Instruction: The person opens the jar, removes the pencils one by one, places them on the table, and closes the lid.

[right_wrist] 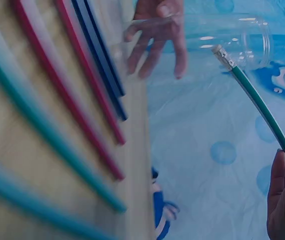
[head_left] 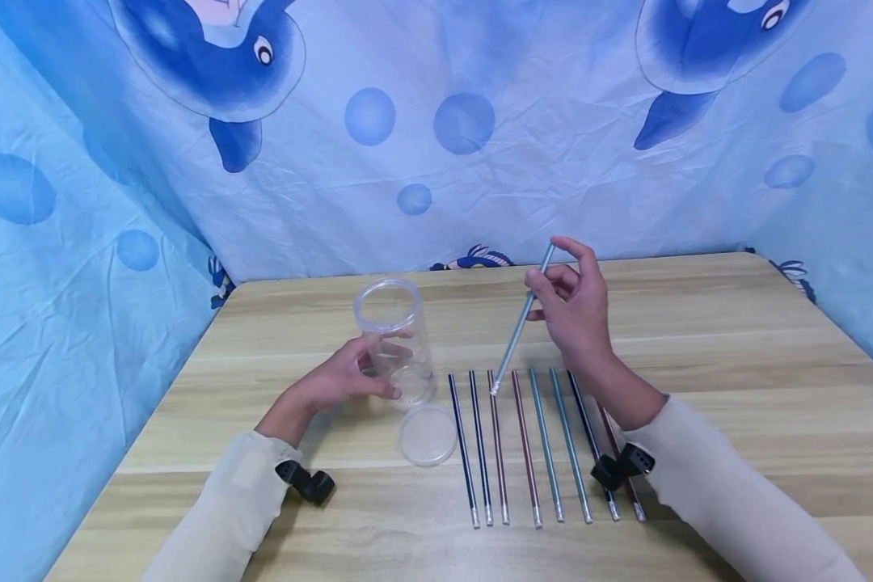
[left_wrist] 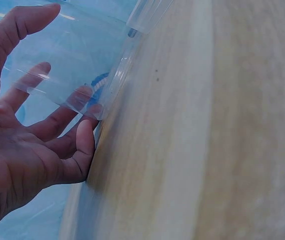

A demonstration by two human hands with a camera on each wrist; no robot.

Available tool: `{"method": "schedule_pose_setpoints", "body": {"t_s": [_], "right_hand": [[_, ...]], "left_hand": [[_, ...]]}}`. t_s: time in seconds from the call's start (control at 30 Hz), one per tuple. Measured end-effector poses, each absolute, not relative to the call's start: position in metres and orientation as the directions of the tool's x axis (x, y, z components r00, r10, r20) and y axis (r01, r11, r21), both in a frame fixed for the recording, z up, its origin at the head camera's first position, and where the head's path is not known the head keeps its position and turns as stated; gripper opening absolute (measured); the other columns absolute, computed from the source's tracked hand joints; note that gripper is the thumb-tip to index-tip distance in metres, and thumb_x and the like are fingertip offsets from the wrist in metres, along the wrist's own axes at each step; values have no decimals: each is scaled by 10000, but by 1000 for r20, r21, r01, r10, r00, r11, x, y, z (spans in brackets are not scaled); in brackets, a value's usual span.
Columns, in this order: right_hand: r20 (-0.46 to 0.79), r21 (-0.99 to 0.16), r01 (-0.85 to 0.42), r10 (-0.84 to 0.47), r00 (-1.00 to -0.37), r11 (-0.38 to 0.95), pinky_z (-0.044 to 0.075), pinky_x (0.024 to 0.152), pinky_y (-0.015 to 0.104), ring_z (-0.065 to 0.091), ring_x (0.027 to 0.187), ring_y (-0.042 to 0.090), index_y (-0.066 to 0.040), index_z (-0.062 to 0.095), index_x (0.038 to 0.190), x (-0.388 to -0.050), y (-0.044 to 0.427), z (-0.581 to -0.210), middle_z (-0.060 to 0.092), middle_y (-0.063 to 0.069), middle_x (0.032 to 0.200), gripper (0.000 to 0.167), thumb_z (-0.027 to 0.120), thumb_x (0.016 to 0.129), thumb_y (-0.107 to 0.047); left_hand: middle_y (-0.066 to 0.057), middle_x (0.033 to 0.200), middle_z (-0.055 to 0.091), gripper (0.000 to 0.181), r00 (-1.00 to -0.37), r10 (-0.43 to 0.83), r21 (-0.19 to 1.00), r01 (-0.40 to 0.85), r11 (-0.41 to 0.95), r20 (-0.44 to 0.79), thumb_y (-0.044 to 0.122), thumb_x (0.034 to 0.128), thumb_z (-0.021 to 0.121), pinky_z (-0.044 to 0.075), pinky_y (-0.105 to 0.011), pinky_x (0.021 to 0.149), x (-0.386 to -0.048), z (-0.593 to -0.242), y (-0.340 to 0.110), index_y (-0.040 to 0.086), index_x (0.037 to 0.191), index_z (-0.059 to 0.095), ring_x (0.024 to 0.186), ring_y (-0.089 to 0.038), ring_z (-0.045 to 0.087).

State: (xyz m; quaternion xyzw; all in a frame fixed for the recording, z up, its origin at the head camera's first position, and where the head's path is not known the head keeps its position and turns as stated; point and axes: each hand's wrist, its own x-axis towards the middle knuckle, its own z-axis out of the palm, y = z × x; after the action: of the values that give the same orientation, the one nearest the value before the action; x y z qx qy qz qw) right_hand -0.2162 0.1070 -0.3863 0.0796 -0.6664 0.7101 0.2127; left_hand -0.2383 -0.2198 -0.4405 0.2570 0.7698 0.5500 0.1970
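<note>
A teal pencil (head_left: 518,327) is pinched in my right hand (head_left: 576,303) above the table, slanting so that its metal and eraser end points down to the left. The right wrist view also shows this pencil (right_wrist: 260,102), eraser end away from the fingers. My left hand (head_left: 349,373) holds a clear plastic jar (head_left: 400,347) upright and open-topped, its thumb in front and its fingers behind the wall. A round clear lid (head_left: 428,435) lies flat just in front of the jar. Right of the lid lies a row of pencils (head_left: 527,449) in dark blue, dark red and teal, eraser ends toward me.
The wooden table (head_left: 757,388) reaches back to a blue hanging cloth (head_left: 524,194) printed with dolphins and bubbles. My right forearm passes over the right end of the pencil row. A small black camera sits on each cuff.
</note>
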Motion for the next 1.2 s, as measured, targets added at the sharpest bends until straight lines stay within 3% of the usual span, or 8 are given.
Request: {"method": "schedule_pose_setpoints", "body": {"t_s": [0.3, 0.63, 0.93, 1.2], "right_hand": [[291, -955, -296, 134, -947, -24, 559, 580, 270, 636, 783, 124, -197, 458, 1393, -203, 139, -400, 664, -18, 881, 480, 668, 962, -171], [213, -973, -212, 1, -977, 95, 570, 615, 297, 642, 867, 108, -163, 416, 1447, -196, 166, -407, 690, -51, 888, 516, 640, 985, -196], [130, -982, -139, -81, -988, 129, 551, 631, 302, 645, 902, 121, -213, 470, 1396, -194, 190, -416, 711, -42, 921, 428, 622, 996, -226], [63, -956, -104, -155, -986, 274, 556, 632, 329, 668, 896, 202, -55, 401, 1445, -194, 212, -422, 711, 8, 936, 506, 599, 1011, -225]], "left_hand": [[-202, 1374, 552, 851, -791, 612, 949, 180, 258, -16, 22, 738, 833, 303, -595, 1078, -237, -440, -219, 138, 1482, 436, 1269, -388, 499], [-215, 1376, 544, 850, -792, 611, 952, 171, 255, -22, 22, 737, 830, 324, -551, 1062, -238, -440, -219, 143, 1481, 437, 1258, -383, 502], [-222, 1379, 542, 855, -796, 605, 950, 168, 262, -26, 24, 737, 827, 307, -579, 1073, -237, -439, -220, 120, 1485, 425, 1264, -394, 496], [-219, 1383, 542, 858, -794, 606, 950, 163, 266, -34, 38, 741, 831, 300, -581, 1076, -237, -438, -220, 105, 1489, 417, 1271, -395, 493]]}}
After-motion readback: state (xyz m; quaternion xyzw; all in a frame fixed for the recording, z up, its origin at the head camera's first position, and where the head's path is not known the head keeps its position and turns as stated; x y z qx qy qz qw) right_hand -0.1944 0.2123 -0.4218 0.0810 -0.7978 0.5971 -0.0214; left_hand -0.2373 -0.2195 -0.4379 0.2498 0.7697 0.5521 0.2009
